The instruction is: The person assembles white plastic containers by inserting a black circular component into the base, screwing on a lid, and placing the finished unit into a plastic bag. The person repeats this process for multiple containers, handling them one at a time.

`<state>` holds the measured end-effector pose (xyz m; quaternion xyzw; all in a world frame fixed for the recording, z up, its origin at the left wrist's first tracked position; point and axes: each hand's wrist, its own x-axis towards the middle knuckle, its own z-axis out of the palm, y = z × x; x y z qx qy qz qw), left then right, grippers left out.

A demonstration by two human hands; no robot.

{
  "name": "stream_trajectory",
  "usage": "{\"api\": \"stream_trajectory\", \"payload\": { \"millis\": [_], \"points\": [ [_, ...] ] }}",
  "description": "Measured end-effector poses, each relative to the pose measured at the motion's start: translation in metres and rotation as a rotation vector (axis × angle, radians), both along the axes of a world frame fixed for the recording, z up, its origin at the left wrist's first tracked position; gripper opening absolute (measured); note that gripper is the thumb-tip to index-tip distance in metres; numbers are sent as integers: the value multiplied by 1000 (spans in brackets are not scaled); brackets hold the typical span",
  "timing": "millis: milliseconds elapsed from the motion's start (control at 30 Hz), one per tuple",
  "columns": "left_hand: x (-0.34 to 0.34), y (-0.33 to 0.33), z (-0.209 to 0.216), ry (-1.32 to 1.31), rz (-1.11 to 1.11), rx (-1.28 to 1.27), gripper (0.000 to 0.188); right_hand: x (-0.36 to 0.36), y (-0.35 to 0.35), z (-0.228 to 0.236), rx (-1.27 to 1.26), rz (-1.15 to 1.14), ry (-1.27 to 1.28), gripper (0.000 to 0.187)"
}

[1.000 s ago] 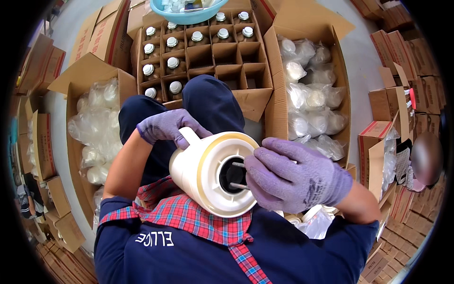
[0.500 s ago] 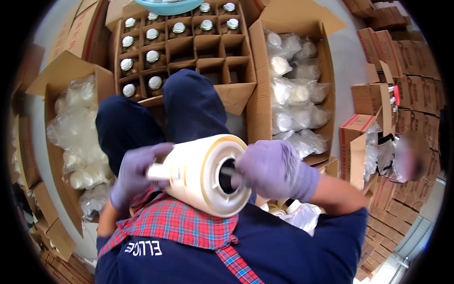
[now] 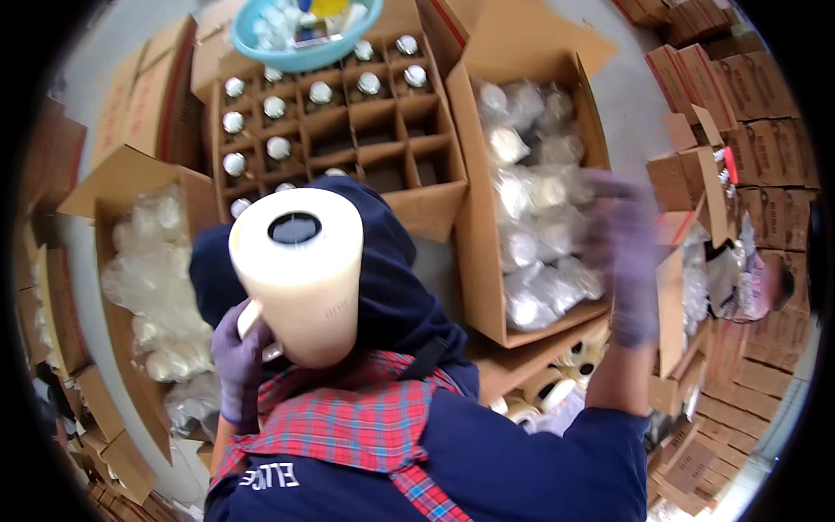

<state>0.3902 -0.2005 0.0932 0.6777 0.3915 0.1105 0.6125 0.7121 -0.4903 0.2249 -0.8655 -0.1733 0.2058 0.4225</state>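
A smooth, cream-white cylindrical jug [image 3: 313, 278] is over the navy-trousered lap [image 3: 396, 304], opening [image 3: 295, 228] upward; the purple-gloved left hand [image 3: 237, 355] grips its handle [image 3: 251, 318], presumably to steady it. The blurred, purple-gloved right hand [image 3: 624, 230] is at the tan cardboard carton [image 3: 477, 252]; its fingers' state cannot be told. Cardboard dividers [image 3: 378, 150] likely keep silver-capped bottles [image 3: 320, 92] apart.
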Motion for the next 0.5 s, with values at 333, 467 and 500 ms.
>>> {"api": "stream_trajectory", "payload": {
  "millis": [333, 467, 500],
  "points": [
    [24, 36, 75, -81, -798, 1148, 38, 83, 63, -347, -714, 91, 6, 48],
    [55, 45, 95, -242, -890, 1359, 18, 61, 82, -259, -699, 96, -51, 73],
    [70, 47, 105, -290, -840, 1265, 20, 54, 85, -222, -632, 112, -135, 82]
  ]
}}
